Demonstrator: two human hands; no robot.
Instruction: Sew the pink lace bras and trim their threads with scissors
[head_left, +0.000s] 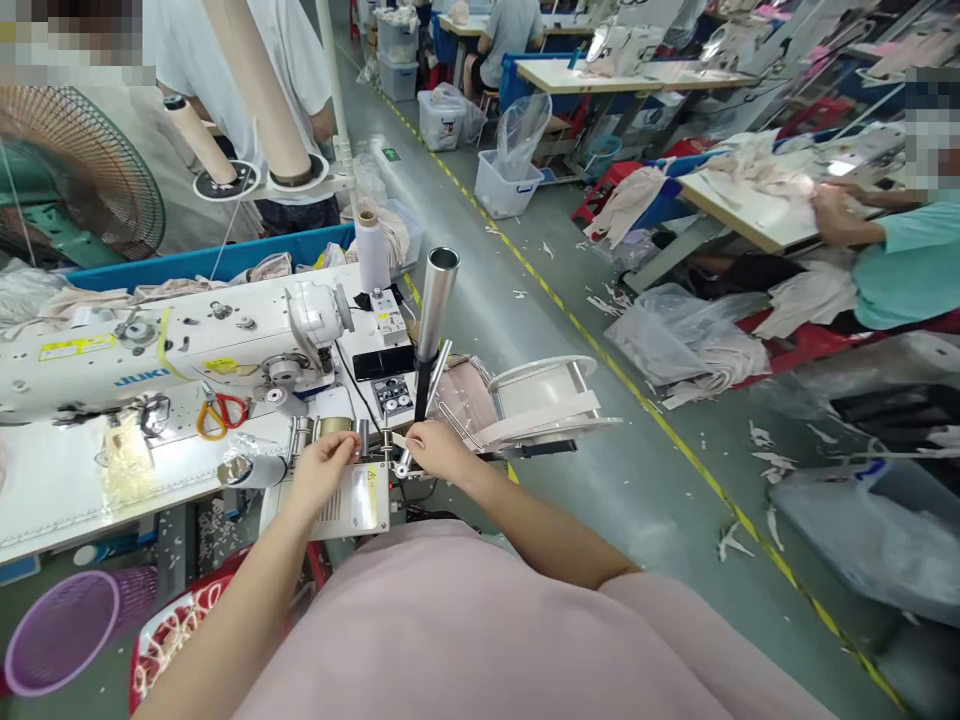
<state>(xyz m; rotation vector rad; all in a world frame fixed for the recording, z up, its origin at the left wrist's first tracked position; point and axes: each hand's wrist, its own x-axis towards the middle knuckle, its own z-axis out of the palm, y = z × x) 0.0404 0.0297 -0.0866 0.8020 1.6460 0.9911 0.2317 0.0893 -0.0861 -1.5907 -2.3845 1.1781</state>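
My left hand (324, 468) is closed in a pinch above the metal feeder box (366, 495) at the end of the sewing table. Whatever its fingertips hold, if anything, is too small to make out. Beside the metal rollers, my right hand (441, 448) pinches the end of a pale strip (400, 440). A large white reel (536, 385) carrying pale tape stands to the right of that hand. Left of both hands is a white sewing machine (187, 350), with orange and red-handled scissors (222, 412) lying in front of it.
A thread cone (373, 250), a dark phone (384, 363) and an upright metal tube (435, 305) stand or lie beyond my hands. A purple basket (64, 635) is on the floor at lower left. A co-worker (904, 255) sews at the right.
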